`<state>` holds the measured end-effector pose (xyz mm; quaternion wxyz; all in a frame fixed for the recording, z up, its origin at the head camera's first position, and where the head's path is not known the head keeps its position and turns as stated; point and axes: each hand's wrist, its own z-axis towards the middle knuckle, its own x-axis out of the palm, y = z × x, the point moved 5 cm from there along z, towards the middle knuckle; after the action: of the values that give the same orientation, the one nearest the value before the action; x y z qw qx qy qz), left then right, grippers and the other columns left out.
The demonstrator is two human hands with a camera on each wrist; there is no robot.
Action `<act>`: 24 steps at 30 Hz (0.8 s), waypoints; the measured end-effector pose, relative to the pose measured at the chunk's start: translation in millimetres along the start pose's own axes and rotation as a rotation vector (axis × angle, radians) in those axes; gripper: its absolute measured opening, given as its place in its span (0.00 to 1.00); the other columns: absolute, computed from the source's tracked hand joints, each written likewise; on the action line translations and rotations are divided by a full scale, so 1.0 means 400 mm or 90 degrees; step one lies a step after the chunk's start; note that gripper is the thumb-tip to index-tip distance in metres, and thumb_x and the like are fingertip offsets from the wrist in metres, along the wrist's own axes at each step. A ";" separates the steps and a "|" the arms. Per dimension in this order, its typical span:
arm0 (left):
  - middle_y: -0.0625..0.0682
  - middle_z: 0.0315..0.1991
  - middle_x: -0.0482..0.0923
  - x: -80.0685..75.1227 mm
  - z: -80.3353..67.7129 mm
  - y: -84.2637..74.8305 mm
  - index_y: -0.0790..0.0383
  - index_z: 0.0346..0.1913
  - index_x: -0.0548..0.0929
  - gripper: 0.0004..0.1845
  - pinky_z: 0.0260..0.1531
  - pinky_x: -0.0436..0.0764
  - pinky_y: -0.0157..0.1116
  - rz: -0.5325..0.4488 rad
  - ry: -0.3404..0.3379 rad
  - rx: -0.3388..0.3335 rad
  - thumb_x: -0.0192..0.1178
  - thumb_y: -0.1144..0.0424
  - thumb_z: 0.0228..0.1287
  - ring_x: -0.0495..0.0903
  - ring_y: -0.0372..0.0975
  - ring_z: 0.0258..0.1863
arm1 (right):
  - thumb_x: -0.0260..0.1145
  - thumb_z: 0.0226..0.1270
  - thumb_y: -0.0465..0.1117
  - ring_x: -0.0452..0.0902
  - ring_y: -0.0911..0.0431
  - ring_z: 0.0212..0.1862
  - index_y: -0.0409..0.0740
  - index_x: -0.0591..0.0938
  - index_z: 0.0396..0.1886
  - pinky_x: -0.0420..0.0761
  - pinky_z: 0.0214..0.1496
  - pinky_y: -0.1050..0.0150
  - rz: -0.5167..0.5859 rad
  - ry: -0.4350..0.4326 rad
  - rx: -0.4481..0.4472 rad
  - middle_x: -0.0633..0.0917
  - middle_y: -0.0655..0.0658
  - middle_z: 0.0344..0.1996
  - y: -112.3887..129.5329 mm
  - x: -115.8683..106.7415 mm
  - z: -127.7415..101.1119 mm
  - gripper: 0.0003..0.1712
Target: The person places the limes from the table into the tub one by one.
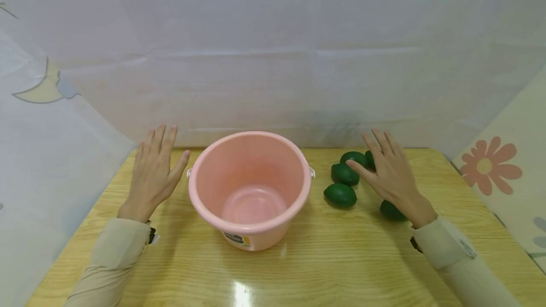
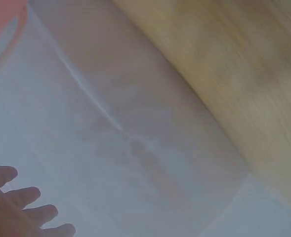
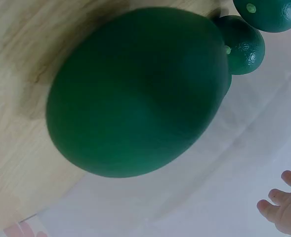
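Table point(image 1: 324, 269): pale wood grain, glossy, one light glare at lower centre of the head view. White sheeting point(image 1: 273, 46) hangs behind it, creased, filling the upper frame. Left panel shows a yellow moon print point(image 1: 42, 90) at upper left. Right panel carries a pink flower print point(image 1: 490, 165) at right edge.

We see the pink bucket point(image 1: 249, 188) standing mid-table, blocking any straight path between our left hand point(image 1: 154, 170) and right hand point(image 1: 390, 174). Bare wood point(image 1: 324, 259) lies open in front of it. The green fruits point(image 1: 340, 194) crowd the right side under and beside our right hand. White sheeting point(image 1: 273, 60) closes off the back.
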<state>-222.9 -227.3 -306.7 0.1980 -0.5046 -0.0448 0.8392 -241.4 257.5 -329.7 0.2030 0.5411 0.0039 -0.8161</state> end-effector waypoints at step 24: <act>0.63 0.78 0.52 -0.053 -0.028 -0.071 0.56 0.79 0.56 0.34 0.69 0.53 0.66 -0.094 0.012 0.043 0.45 0.49 0.76 0.52 0.61 0.77 | 0.65 0.65 0.59 0.53 0.30 0.75 0.43 0.61 0.77 0.53 0.72 0.33 0.038 -0.028 -0.011 0.62 0.30 0.74 -0.029 -0.026 -0.076 0.47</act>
<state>-196.3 -210.8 -286.6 0.2770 -0.5008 -0.0516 0.8184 -215.0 278.5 -335.7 0.2321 0.5208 -0.0095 -0.8214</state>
